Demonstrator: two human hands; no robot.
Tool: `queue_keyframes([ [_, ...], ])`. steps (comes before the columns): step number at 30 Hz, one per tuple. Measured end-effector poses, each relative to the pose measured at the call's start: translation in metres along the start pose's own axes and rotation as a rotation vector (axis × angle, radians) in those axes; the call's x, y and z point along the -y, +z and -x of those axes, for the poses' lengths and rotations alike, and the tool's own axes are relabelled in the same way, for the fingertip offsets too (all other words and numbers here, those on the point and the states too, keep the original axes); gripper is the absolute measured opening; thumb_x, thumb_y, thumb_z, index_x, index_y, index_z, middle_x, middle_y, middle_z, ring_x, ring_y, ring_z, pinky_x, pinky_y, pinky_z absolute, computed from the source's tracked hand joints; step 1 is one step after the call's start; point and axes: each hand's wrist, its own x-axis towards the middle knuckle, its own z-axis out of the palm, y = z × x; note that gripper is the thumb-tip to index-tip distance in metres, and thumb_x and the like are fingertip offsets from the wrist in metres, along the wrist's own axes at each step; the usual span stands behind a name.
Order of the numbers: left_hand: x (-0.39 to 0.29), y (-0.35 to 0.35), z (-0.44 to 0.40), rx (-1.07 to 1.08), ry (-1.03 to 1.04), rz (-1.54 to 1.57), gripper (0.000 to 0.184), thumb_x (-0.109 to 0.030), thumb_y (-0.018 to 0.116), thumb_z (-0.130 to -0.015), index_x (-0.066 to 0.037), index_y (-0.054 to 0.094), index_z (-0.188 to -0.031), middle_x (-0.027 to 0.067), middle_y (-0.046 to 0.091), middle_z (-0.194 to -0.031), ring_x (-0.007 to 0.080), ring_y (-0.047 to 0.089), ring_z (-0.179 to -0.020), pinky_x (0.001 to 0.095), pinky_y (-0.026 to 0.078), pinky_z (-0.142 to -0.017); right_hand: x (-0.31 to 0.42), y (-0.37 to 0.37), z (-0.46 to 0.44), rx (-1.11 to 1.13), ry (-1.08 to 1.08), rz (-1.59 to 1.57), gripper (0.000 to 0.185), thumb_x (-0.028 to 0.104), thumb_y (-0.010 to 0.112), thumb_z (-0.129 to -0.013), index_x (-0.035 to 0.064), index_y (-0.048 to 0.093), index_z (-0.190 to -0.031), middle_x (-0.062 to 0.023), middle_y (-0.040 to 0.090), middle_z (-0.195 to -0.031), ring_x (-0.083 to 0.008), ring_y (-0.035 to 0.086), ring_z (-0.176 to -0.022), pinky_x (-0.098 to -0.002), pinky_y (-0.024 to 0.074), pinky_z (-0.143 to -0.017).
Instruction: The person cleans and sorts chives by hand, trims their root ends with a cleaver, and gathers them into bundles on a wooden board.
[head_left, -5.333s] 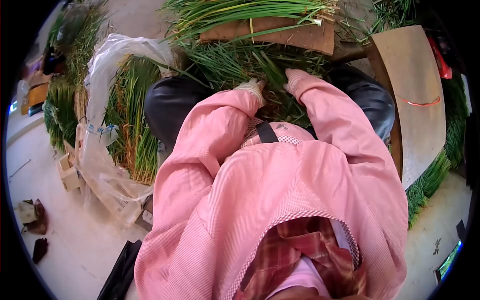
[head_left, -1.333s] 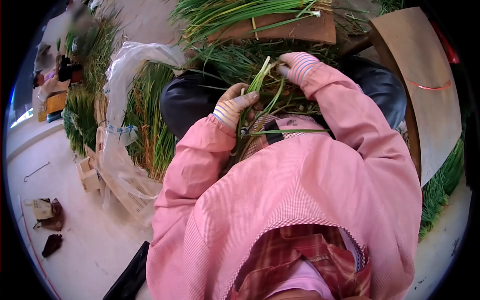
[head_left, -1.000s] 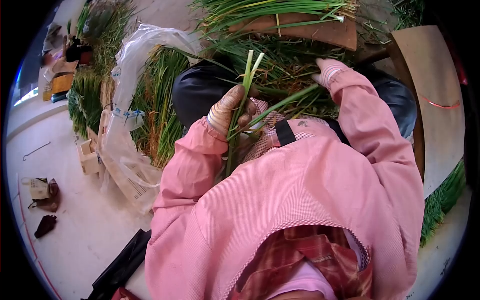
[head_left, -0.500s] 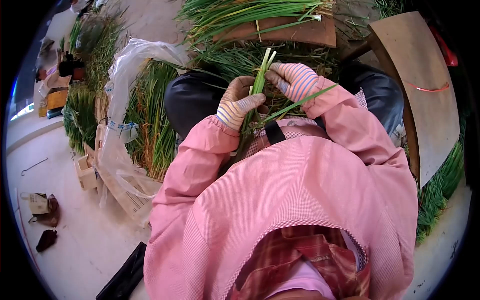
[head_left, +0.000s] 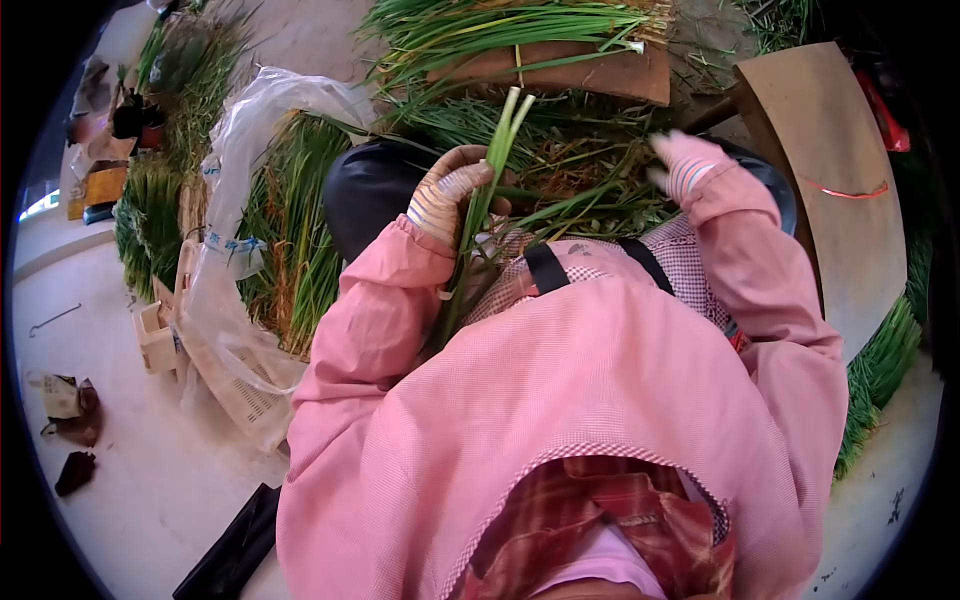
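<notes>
My left hand (head_left: pixel 450 195), in a striped glove with brown-stained fingers, is closed around a few green stalks (head_left: pixel 499 148). Their pale cut ends point up and away from me, and the leaves trail down beside my left sleeve. My right hand (head_left: pixel 690 163), also in a striped glove, is off to the right, smeared by motion. Its fingers look apart, and I see nothing in them. Below and between the hands, loose green leaves and trimmings (head_left: pixel 590 190) lie heaped over and beyond my lap.
Ahead, a bundle of long green stalks (head_left: pixel 520 22) rests on a brown board (head_left: pixel 600 75). At left, more stalks (head_left: pixel 300 215) stand in clear plastic (head_left: pixel 235 170) by a beige crate (head_left: pixel 235 395). A wooden board (head_left: pixel 850 190) stands at right, with greens (head_left: pixel 880 375) beside it.
My right hand has let go of the leaves near the stalks and swung out to the right. The left hand has shifted slightly left, keeping the stalks.
</notes>
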Motion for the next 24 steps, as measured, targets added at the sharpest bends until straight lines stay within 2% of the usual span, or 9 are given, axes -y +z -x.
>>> queue_keyframes([
  [1, 0.001, 0.005, 0.001, 0.002, -0.009, 0.007, 0.032, -0.014, 0.059, -0.072, -0.002, 0.049, -0.1, 0.0119, 0.06, -0.084, 0.0194, 0.058, -0.059, 0.0301, 0.049, -0.054, -0.006, -0.008, -0.006, -0.057, -0.054, -0.092, 0.052, 0.017, 0.061, -0.069, 0.0093, 0.043, -0.117, -0.0171, 0.052, -0.104, -0.0331, 0.052, -0.093, -0.038, 0.0427, -0.079],
  [3, 0.0, 0.018, 0.002, 0.059, -0.056, -0.114, 0.037, -0.017, 0.06, -0.072, -0.002, 0.049, -0.104, 0.0111, 0.059, -0.086, 0.0185, 0.057, -0.059, 0.0277, 0.049, -0.054, 0.016, -0.049, 0.013, -0.609, -0.371, -0.07, 0.054, 0.018, 0.063, -0.067, 0.0096, 0.042, -0.117, -0.0163, 0.051, -0.106, -0.0336, 0.051, -0.093, -0.0392, 0.0426, -0.079],
  [6, 0.0, 0.03, -0.001, 0.156, -0.073, -0.125, 0.037, -0.014, 0.059, -0.072, 0.0, 0.05, -0.105, 0.0112, 0.059, -0.087, 0.0202, 0.058, -0.063, 0.0292, 0.049, -0.058, 0.043, -0.074, 0.013, -0.875, -0.715, 0.163, 0.051, 0.018, 0.063, -0.067, 0.0112, 0.043, -0.114, -0.0161, 0.052, -0.101, -0.0338, 0.051, -0.089, -0.039, 0.0434, -0.074],
  [9, -0.01, 0.024, -0.004, 0.277, -0.088, -0.148, 0.033, -0.014, 0.057, -0.076, 0.0, 0.051, -0.105, 0.0097, 0.059, -0.088, 0.018, 0.058, -0.073, 0.0283, 0.049, -0.064, 0.056, -0.065, 0.007, -0.002, -0.626, 0.071, 0.025, 0.02, 0.057, -0.075, 0.0077, 0.049, -0.094, -0.0151, 0.055, -0.078, -0.0354, 0.054, -0.077, -0.0422, 0.0437, -0.064],
  [14, -0.065, -0.01, 0.002, 0.037, 0.62, -0.713, 0.02, -0.012, 0.05, -0.083, -0.004, 0.056, -0.101, 0.0051, 0.059, -0.089, 0.0114, 0.053, -0.083, 0.0238, 0.042, -0.074, -0.044, -0.063, -0.002, -0.209, -0.237, -0.046, 0.024, 0.02, 0.052, -0.079, 0.0031, 0.05, -0.096, -0.0213, 0.054, -0.081, -0.0389, 0.051, -0.079, -0.0406, 0.0416, -0.064],
  [15, -0.085, -0.008, 0.01, -0.045, 0.785, -0.899, 0.018, -0.008, 0.049, -0.083, -0.004, 0.058, -0.098, 0.0043, 0.059, -0.085, 0.0107, 0.053, -0.081, 0.0237, 0.042, -0.072, -0.072, -0.057, 0.0, -0.144, -0.14, -0.109, 0.024, 0.022, 0.051, -0.081, 0.0017, 0.051, -0.094, -0.015, 0.053, -0.069, -0.0296, 0.051, -0.062, -0.0348, 0.0426, -0.061],
  [18, -0.123, 0.0, 0.03, -0.171, 1.099, -0.999, 0.02, -0.008, 0.054, -0.08, -0.006, 0.06, -0.099, 0.0076, 0.059, -0.095, 0.0151, 0.055, -0.083, 0.0259, 0.042, -0.074, -0.088, -0.072, 0.036, -0.151, 0.09, -0.913, 0.025, 0.025, 0.052, -0.082, 0.0011, 0.053, -0.089, -0.0024, 0.042, -0.055, -0.0132, 0.038, -0.045, -0.0256, 0.039, -0.051],
  [20, -0.139, 0.015, 0.045, -0.262, 1.404, -1.249, 0.02, -0.008, 0.057, -0.077, -0.007, 0.062, -0.097, 0.0097, 0.057, -0.097, 0.0174, 0.056, -0.081, 0.0266, 0.043, -0.073, -0.086, -0.089, 0.067, 0.062, -0.055, -1.777, 0.025, 0.027, 0.055, -0.081, 0.0028, 0.054, -0.088, 0.0059, 0.029, -0.052, -0.0036, 0.024, -0.042, -0.0192, 0.0283, -0.042],
  [24, -0.135, 0.031, 0.051, -0.314, 1.577, -1.522, 0.018, -0.009, 0.058, -0.077, -0.008, 0.062, -0.094, 0.0067, 0.057, -0.084, 0.0198, 0.055, -0.073, 0.0284, 0.044, -0.067, -0.066, -0.091, 0.083, -0.077, -0.208, -2.092, 0.031, 0.028, 0.059, -0.078, 0.0035, 0.054, -0.096, 0.0062, 0.026, -0.052, -0.0043, 0.022, -0.041, -0.0203, 0.0221, -0.041],
])
